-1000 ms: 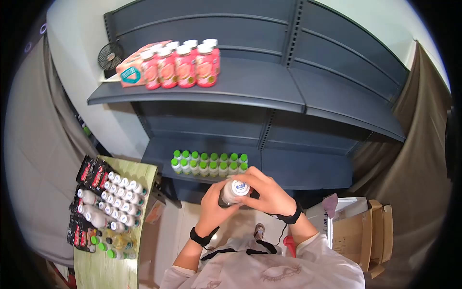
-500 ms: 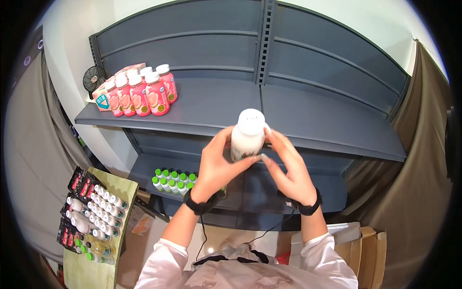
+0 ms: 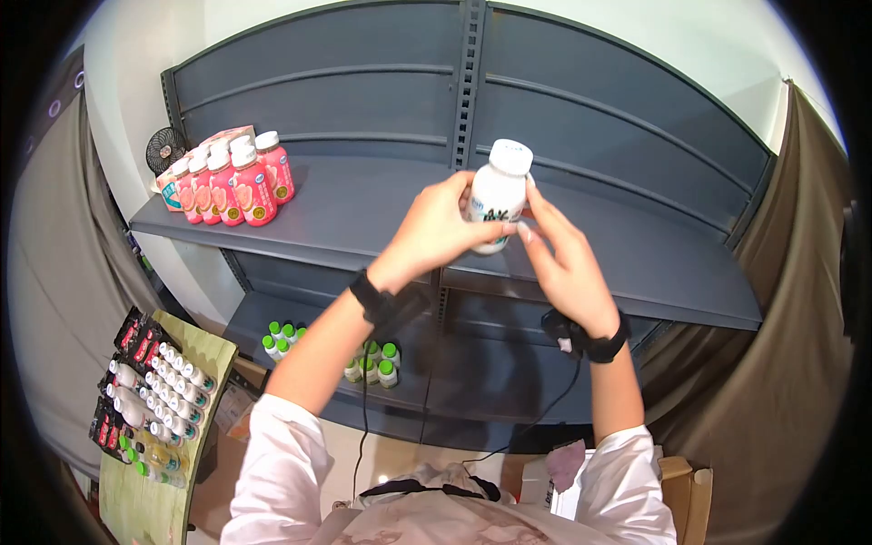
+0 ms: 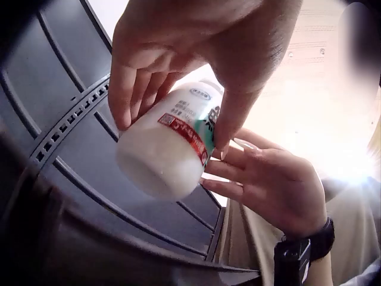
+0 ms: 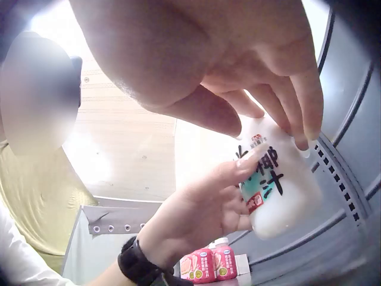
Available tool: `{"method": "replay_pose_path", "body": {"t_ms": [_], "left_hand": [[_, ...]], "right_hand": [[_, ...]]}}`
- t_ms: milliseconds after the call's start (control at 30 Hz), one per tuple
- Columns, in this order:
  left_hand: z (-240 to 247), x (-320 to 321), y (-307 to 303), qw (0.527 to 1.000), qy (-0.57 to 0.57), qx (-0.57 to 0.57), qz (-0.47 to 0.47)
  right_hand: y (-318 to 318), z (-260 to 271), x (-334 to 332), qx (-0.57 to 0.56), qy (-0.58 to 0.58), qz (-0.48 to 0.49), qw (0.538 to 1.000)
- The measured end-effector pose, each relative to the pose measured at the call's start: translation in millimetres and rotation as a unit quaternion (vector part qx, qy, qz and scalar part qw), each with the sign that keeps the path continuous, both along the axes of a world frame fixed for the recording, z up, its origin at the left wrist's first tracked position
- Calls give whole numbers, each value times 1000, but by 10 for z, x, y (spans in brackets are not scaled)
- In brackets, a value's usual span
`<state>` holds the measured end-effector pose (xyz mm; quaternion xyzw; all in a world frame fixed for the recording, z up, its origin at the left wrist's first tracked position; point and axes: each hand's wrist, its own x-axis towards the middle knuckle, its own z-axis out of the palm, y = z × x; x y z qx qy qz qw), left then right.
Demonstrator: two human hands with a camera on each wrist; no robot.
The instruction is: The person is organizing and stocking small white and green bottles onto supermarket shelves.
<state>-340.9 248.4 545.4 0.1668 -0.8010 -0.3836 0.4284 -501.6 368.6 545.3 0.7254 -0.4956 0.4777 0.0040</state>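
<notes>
Sleeves: white, at the bottom of the head view, left sleeve (image 3: 272, 463) and right sleeve (image 3: 627, 472).
Side table: lower left of the frame, its wooden top (image 3: 136, 509) carries rows of small white-capped bottles (image 3: 177, 381).
Cardboard box: lower right corner (image 3: 690, 500).
Wrist bands: black, one on each wrist (image 3: 372, 300).
Left hand: middle of the frame (image 3: 436, 232), fingers and thumb curled round the white bottle's body and gripping it.
Right hand: just right of the bottle (image 3: 568, 268), fingers held fairly straight, fingertips (image 5: 306, 143) touching the bottle's side without wrapping it.
White bottle: upper middle of the frame (image 3: 495, 200), nearly upright, cap up, held in the air above the middle shelf board; black characters and a green-and-red label on its side.
Green-capped bottles: lower shelf, below the arms (image 3: 372, 363).
Middle shelf board: dark grey (image 3: 345, 209), behind the hands.
Pink bottles: upper left, clustered at the board's left end (image 3: 232, 186).
Fan: small and black, far upper left (image 3: 163, 150).
</notes>
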Motion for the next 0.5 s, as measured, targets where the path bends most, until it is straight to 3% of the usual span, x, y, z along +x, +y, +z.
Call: {"method": "replay_pose_path", "body": {"t_ms": [100,233,500], "left_hand": [[264,-43,-177,994,-105,-25,13],[310,-151,-463,988,-149,-32,24],[301,-130,-639,977,-210,-7,-26]], "right_hand": [[-173,126,-156,13,15,19,1000],[-330,294,-126,129,21,1,991],[-668,254,-170,207,22,36,977]]}}
